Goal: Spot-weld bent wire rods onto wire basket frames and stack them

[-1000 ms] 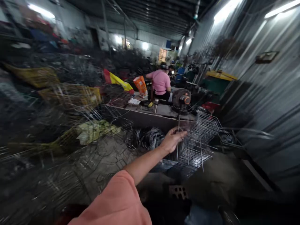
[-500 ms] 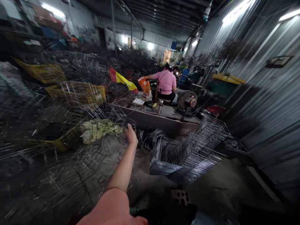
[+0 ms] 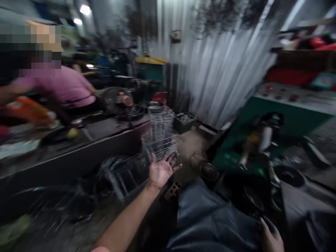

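The left grip (image 3: 164, 171) spreads wide open and empty just below the stacked wire racks (image 3: 160, 131); the right grip (image 3: 271, 238), far right of the racks, is half out of view, its hold unclear.

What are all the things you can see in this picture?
wire racks: two stacks, silver, just past the left hand
brick: one, reddish, on the floor below the left hand
workbench: one, dark, along the left side
fan: one, black with an orange middle, behind the workbench
orange bag: one, orange, far left
co-worker: one person, pink shirt, at the left
bin: one, yellow top, far back
machine: one, green, at the right
wall: one, grey metal, at the back
left hand: one, open, middle
right hand: one, partly seen, bottom right
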`<state>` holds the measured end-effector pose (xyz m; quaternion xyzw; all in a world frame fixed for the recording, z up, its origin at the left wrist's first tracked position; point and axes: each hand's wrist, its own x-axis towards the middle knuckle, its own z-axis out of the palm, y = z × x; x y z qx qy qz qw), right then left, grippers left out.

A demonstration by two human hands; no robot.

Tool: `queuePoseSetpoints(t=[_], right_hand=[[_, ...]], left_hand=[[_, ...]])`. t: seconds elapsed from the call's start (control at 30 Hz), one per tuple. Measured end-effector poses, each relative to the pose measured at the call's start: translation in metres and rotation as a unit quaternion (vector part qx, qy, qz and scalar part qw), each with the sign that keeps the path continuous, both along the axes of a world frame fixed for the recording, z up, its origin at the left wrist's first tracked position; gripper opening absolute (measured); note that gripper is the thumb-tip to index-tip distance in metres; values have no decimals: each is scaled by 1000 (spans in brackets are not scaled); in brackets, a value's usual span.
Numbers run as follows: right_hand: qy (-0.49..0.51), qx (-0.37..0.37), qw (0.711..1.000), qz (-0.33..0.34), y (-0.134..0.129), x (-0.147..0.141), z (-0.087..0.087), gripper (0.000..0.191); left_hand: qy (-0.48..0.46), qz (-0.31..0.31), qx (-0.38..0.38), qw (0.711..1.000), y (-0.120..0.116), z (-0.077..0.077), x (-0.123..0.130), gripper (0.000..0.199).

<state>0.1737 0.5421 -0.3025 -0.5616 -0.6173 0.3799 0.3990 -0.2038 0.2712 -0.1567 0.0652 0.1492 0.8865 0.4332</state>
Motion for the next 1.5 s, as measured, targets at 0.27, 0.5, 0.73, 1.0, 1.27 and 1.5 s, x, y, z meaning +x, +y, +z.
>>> queuePoseSetpoints(t=[0.27, 0.5, 0.73, 1.0, 1.27, 1.5], right_hand=[[97, -19, 994, -41, 2, -4, -11, 59], [149, -38, 988, -27, -2, -10, -10, 58], [166, -41, 985, -26, 2, -12, -19, 60], [169, -41, 985, -23, 1, -13, -19, 58], [153, -34, 988, -8, 3, -12, -23, 56], [115, -2, 993, -12, -9, -20, -26, 43]], left_hand=[[13, -125, -97, 987, 78, 9, 45, 66], [0, -124, -117, 985, 98, 6, 63, 64], [-26, -102, -128, 986, 93, 14, 71, 65], [-40, -111, -135, 984, 87, 11, 77, 65], [-28, -99, -163, 981, 87, -6, 76, 63], [277, -119, -431, 850, 125, -90, 68, 56]])
